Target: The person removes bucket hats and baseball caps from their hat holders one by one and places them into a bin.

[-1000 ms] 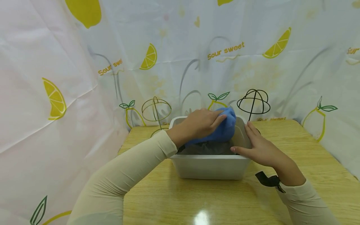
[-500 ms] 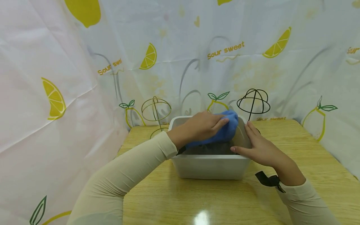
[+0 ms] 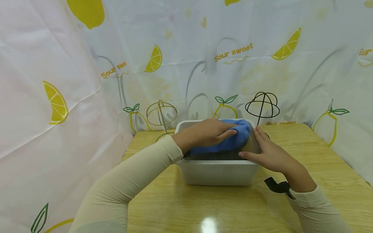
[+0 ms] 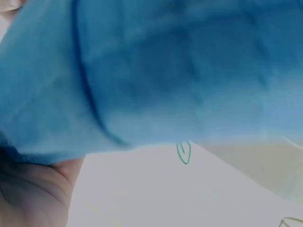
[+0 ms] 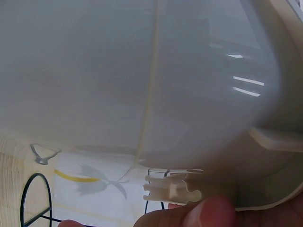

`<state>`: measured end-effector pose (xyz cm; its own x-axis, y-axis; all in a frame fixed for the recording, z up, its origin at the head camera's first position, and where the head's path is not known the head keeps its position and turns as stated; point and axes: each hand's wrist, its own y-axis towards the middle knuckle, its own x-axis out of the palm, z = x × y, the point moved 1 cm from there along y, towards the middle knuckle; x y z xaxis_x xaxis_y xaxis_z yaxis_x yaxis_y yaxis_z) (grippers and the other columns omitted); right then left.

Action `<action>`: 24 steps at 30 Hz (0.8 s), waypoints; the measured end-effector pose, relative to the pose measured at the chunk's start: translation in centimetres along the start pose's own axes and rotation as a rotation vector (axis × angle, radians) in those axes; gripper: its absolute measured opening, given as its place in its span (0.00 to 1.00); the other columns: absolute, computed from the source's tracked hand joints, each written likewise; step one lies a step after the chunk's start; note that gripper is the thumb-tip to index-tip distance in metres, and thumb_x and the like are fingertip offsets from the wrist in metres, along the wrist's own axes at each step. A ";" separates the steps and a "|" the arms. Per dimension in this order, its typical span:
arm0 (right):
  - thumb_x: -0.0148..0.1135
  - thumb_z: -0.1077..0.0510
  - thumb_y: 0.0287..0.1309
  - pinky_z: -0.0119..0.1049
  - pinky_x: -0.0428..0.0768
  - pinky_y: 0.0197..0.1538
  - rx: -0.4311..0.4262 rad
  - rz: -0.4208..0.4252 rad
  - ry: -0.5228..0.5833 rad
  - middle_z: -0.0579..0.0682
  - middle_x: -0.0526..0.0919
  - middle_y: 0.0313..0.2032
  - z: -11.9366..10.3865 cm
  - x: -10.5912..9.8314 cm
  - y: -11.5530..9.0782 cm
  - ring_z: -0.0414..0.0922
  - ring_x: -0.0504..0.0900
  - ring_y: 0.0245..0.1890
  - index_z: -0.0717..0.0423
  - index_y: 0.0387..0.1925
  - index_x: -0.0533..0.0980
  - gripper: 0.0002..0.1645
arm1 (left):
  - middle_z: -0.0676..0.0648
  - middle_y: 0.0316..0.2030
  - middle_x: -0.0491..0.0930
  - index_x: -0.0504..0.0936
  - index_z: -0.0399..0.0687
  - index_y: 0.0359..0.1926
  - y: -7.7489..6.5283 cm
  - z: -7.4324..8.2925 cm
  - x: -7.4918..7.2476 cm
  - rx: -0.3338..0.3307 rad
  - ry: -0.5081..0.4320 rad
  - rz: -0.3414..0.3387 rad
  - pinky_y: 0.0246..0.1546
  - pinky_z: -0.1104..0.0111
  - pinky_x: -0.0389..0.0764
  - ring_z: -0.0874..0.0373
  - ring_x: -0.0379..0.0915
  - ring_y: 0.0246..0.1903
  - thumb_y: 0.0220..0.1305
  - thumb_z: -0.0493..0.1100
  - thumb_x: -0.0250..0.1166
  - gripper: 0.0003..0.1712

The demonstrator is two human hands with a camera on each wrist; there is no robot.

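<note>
A blue cap (image 3: 240, 134) of soft cloth is gripped from above by my left hand (image 3: 208, 131), low inside the white plastic bin (image 3: 217, 173). In the left wrist view the blue cap (image 4: 175, 80) fills the upper part, blurred, with a curved seam and part of the palm below left. Dark grey material (image 3: 217, 156) shows under the cap, mostly hidden. My right hand (image 3: 271, 153) rests on the bin's right side and near corner, fingers extended and thumb spread over the front rim. Fingertips also show at the bin's edge (image 5: 255, 201) in the right wrist view.
Behind the bin stand a gold wire hat stand (image 3: 162, 113) on the left and a black wire hat stand (image 3: 262, 105) on the right. All sit on a wood-grain table (image 3: 294, 139) before a lemon-print curtain (image 3: 186, 38).
My left hand has moved slightly down and to the right, bringing the blue cap lower into the bin. The cap covers more of the grey material. My right hand and the bin have stayed put.
</note>
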<state>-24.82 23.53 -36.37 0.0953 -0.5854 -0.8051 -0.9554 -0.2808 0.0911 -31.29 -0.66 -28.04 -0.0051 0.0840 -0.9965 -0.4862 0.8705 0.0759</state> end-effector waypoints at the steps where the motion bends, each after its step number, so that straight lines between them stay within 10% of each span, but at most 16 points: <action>1: 0.62 0.25 0.62 0.78 0.54 0.69 0.003 -0.001 0.000 0.56 0.26 0.83 0.0 0.0 0.0 0.73 0.41 0.79 0.48 0.83 0.28 0.71 | 0.51 0.68 0.78 0.69 0.58 0.77 0.0 -0.1 0.0 0.005 0.010 -0.007 0.68 0.62 0.74 0.55 0.80 0.62 0.85 0.59 0.39 0.29; 24: 0.61 0.24 0.62 0.76 0.52 0.70 0.022 -0.012 -0.005 0.57 0.24 0.82 0.2 0.1 0.1 0.72 0.39 0.79 0.55 0.83 0.29 0.73 | 0.42 0.80 0.56 0.41 0.53 0.85 0.9 -1.6 2.3 -0.056 0.373 -0.111 0.53 0.59 0.85 0.50 0.82 0.58 0.76 0.72 0.47 0.50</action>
<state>-24.94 23.59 -36.50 0.1058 -0.5780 -0.8091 -0.9601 -0.2712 0.0682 -33.10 -0.48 -30.31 -0.2622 -0.2007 -0.9439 -0.5484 0.8359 -0.0254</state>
